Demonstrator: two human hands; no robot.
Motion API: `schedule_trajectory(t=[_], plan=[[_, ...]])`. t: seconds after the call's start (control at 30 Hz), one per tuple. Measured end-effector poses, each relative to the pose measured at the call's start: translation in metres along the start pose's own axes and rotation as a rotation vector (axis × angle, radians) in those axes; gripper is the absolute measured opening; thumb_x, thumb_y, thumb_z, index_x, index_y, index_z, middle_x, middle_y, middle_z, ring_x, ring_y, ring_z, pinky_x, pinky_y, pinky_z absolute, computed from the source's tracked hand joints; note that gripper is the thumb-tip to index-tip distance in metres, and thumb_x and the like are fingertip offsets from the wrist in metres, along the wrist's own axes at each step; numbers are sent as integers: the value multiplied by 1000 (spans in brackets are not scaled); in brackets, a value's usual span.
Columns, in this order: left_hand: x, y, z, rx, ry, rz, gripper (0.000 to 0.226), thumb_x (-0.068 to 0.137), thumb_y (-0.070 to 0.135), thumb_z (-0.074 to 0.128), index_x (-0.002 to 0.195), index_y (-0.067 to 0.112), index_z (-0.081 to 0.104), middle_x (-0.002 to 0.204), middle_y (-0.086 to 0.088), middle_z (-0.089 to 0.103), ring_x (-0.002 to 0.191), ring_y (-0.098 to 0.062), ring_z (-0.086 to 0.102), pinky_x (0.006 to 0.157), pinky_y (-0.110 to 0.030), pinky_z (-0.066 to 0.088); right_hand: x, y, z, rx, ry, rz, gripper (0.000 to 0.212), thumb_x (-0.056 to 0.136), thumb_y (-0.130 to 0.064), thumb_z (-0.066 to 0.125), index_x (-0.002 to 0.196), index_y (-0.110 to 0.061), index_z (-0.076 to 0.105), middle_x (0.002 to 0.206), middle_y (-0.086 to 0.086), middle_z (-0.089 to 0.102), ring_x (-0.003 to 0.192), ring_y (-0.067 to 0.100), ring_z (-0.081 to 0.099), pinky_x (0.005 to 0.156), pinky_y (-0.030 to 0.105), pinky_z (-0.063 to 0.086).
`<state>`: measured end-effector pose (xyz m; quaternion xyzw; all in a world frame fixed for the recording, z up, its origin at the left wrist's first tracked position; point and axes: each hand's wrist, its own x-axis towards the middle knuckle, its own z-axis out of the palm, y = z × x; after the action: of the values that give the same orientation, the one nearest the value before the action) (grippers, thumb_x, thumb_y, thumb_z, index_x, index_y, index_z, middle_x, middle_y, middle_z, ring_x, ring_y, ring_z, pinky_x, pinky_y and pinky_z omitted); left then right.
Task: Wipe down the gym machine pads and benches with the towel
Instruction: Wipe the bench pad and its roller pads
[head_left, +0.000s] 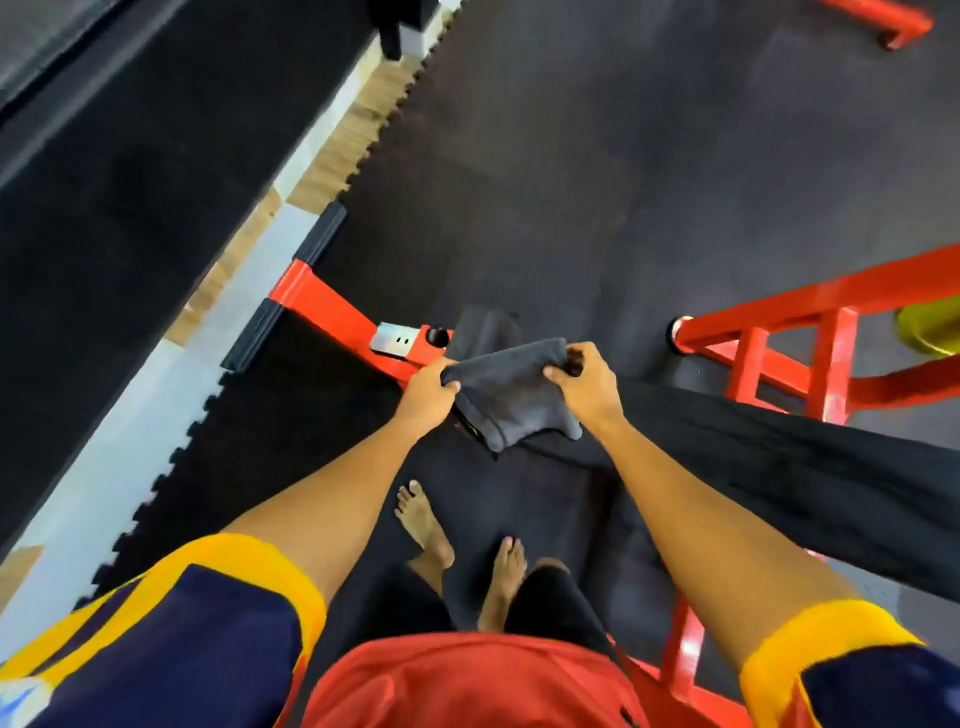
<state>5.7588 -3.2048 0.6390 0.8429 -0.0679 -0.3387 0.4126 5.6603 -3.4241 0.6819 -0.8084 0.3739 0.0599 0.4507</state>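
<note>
A dark grey towel (511, 395) is stretched between both my hands at the centre of the head view. My left hand (426, 387) grips its left edge and my right hand (584, 376) pinches its upper right corner. The towel hangs just over the near end of a long black bench pad (779, 467) that runs off to the right. The pad rests on an orange steel frame (332, 312), whose foot bar reaches out to the left.
Another orange frame (789, 332) stands to the right, with a yellow object (930, 327) beside it. Black rubber floor mats (597, 156) cover the ground. My bare feet (462, 545) stand below the bench. A white and wood strip (291, 208) runs diagonally at left.
</note>
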Motion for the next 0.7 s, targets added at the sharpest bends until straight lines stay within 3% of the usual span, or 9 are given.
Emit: schedule_trajectory(t=[0.07,0.17,0.3,0.37,0.47,0.53,0.6,0.7], plan=[[7,-15,8,3,9,-61,31,97,2,59,128,3,61,123,-16,67,117,-30,61,84,-23,37,16,-1,11,-78,-18,-10,31,93,-32,76,119,-25,60,107,-8,68,103,18,65,85,34,52],[18,-43,31,14,-21,-137,25,92,3,61,118,4,64,118,-19,69,113,-36,63,81,-32,44,44,-5,30,-213,-45,-83,29,90,-37,76,116,-35,65,110,-11,72,103,15,66,89,39,55],[23,-64,73,-18,-124,-177,30,92,5,61,122,5,63,115,-18,71,109,-40,64,78,-40,48,78,-12,59,-414,-96,-287,31,91,-28,66,120,-39,67,117,-13,71,109,17,66,91,42,55],[27,-68,90,-64,-135,-219,22,94,3,56,115,6,60,99,-12,69,98,-39,63,65,-34,44,96,-13,75,-517,-133,-419,36,92,-19,62,124,-33,69,122,-9,69,113,18,65,91,36,53],[38,-77,100,-229,43,-306,8,97,2,53,101,9,55,85,1,57,86,-29,57,55,-14,37,126,-11,104,-531,-163,-585,36,91,-7,62,124,-19,71,126,1,65,110,24,66,87,32,54],[51,-79,98,-364,182,-327,17,101,6,51,115,6,59,101,-2,61,93,-23,57,64,-10,39,141,-10,126,-498,-151,-664,31,93,-7,63,121,-14,72,129,4,58,104,23,66,83,25,52],[69,-79,89,-481,270,-337,31,104,13,47,132,13,60,120,0,63,109,-18,59,85,-21,46,148,-11,142,-434,-132,-673,29,96,-10,62,124,-14,71,133,5,52,105,21,64,86,23,52],[98,-82,76,-596,339,-365,36,102,34,44,128,22,66,128,2,67,118,-15,60,102,-35,48,149,6,166,-396,-146,-628,48,93,-27,70,138,-14,59,140,8,48,123,26,58,106,38,48]])
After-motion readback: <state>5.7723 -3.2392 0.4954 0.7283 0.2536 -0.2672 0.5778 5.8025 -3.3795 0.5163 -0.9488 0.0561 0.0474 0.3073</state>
